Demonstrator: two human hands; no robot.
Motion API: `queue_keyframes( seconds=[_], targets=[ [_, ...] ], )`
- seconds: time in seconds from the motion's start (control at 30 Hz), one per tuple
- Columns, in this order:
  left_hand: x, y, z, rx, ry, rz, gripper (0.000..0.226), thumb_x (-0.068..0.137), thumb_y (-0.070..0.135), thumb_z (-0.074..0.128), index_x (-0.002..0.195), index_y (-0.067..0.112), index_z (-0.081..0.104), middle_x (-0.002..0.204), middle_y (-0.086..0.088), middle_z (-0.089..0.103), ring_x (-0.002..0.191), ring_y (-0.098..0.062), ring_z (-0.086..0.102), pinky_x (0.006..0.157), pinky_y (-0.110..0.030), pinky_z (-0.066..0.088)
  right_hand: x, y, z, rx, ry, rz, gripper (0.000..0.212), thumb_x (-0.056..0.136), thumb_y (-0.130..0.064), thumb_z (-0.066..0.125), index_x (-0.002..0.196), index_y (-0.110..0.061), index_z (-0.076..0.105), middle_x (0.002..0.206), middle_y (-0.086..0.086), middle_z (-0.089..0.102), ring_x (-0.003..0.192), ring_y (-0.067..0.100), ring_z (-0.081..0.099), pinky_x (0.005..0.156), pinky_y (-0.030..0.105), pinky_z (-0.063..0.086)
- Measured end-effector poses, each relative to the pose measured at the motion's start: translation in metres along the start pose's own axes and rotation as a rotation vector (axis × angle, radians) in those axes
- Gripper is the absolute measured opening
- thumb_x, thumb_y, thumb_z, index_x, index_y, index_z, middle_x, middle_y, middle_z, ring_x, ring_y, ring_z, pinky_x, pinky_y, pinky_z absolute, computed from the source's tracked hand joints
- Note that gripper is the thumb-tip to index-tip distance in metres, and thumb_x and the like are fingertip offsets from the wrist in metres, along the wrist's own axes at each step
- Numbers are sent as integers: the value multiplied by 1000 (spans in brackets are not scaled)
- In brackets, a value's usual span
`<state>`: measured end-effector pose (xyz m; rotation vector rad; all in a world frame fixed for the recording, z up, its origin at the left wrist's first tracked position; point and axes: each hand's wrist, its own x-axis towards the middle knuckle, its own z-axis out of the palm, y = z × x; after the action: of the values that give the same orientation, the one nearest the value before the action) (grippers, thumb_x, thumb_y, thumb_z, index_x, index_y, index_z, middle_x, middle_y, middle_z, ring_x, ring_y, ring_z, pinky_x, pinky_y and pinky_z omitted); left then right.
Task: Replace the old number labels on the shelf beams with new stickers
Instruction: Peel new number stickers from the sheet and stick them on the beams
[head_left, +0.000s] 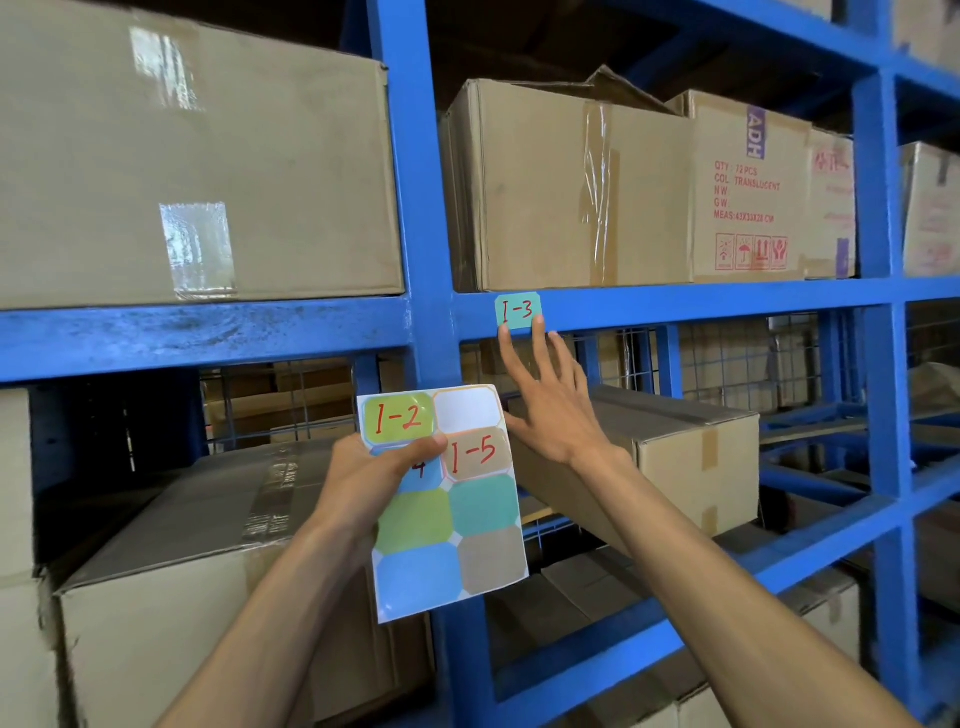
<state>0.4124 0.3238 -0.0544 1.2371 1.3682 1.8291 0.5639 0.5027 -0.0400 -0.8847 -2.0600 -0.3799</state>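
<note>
Pinched between thumb and fingers, a glossy sticker sheet (447, 499) stands upright in the person's left hand (371, 480) at lower centre of the frame, the thumb lying across a blue sticker and hiding most of its number. Its octagonal stickers run in two columns: a green one reading "1-2", a tan one reading "1-5", one peeled white blank at top right, and unmarked green, teal, blue and tan shapes below. Both bare forearms rise from the bottom edge. Just right of the sheet, the right hand (553, 402) reaches upward with fingers spread, two fingertips (538, 323) touching the lower edge of a teal sticker (518, 310) marked "1-3" in red. That label sits flat on the scuffed blue-painted steel beam (701, 301) at centre frame, beside the upright post (415, 182). Behind, taped brown cardboard boxes (566, 192) fill the shelves, one printed in red lettering at upper right, with wire mesh beyond.
</note>
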Motion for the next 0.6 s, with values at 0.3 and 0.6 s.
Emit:
queue_keyframes(
  seconds=[0.3, 0.6],
  targets=[
    [-18, -24, 2, -10, -6, -30, 24, 79, 19, 81, 101, 12, 73, 92, -9, 81, 80, -28, 78, 70, -42, 63, -63, -25, -20, 952, 67, 207, 53, 98, -39, 55, 147, -38, 37, 122, -3, 63, 113, 13, 55, 98, 28, 41],
    [-41, -56, 5, -54, -91, -57, 22, 83, 19, 76, 104, 12, 76, 100, -9, 80, 87, -25, 77, 73, -40, 63, -141, -35, -29, 913, 51, 112, 32, 86, -30, 73, 118, -30, 68, 101, -9, 60, 85, 17, 56, 78, 34, 50]
  ],
)
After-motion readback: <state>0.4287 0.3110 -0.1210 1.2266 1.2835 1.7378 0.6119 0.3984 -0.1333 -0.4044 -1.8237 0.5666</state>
